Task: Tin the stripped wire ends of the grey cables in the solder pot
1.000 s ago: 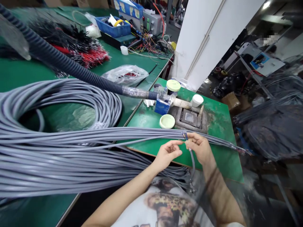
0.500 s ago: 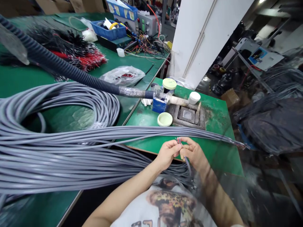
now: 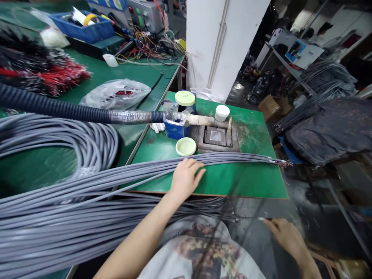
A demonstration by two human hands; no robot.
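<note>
My left hand (image 3: 186,177) rests its fingers on the long bundle of grey cables (image 3: 232,157), its thumb held apart from them. I see no cable closed inside it. Out to the right, past the bench's near edge, my right hand (image 3: 286,234) has its fingers curled. A small pale bit shows at its fingertips, too blurred to name. The bundle lies across the green bench top (image 3: 250,180), its stripped ends with coloured wires (image 3: 283,162) at the right edge. More grey cables (image 3: 116,217) run below my left arm.
Behind the bundle are a solder pot (image 3: 215,136) in a dark frame, a pale green dish (image 3: 186,147), a white tub (image 3: 222,112) and a blue box (image 3: 176,130). A ribbed hose (image 3: 128,116) crosses from the left. A white pillar (image 3: 215,42) stands behind.
My hands have parted: the left moved from the coloured wire ends onto the cable bundle, the right swung down and right. The view has shifted, so the bench things sit further left.
</note>
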